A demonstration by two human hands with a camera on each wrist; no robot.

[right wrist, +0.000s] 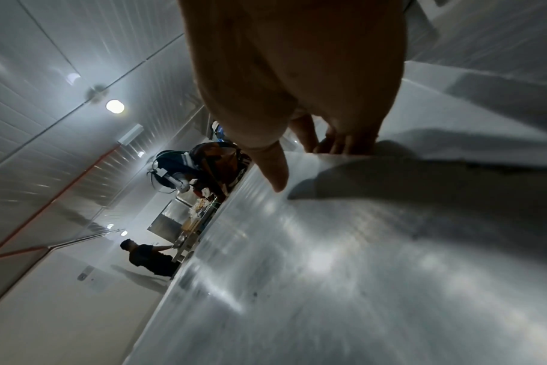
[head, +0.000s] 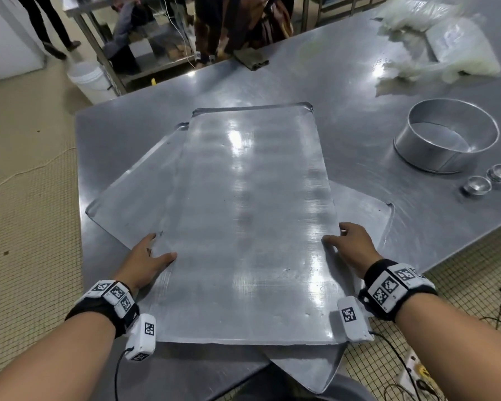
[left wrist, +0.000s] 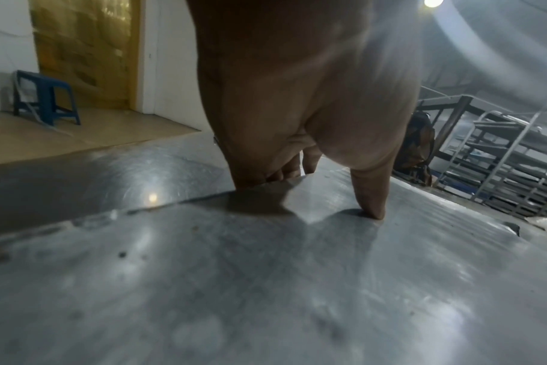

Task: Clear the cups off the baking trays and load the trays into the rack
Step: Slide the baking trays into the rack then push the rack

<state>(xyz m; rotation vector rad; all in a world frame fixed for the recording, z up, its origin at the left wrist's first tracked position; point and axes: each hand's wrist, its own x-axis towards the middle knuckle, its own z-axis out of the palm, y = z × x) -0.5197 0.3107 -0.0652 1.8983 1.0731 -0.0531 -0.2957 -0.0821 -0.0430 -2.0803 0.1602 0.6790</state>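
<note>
A long bare metal baking tray [head: 249, 221] lies on top of a second tray [head: 122, 198] that sits askew under it on the steel table. My left hand [head: 148, 256] grips the top tray's left edge, thumb on top [left wrist: 372, 197] and fingers curled under the edge. My right hand [head: 350, 244] grips the right edge the same way, thumb [right wrist: 275, 170] on the tray surface. Two small metal cups [head: 489, 179] stand on the table at the right, off the trays. A tray rack [left wrist: 509, 168] shows in the left wrist view beyond the table.
A round metal cake pan [head: 446, 137] sits right of the trays. Plastic bags [head: 440, 41] lie at the far right, a folded cloth [head: 250, 60] at the far edge. A white bucket [head: 90, 79] and a shelf table stand beyond; people work nearby. Cables lie on the floor [head: 417, 371].
</note>
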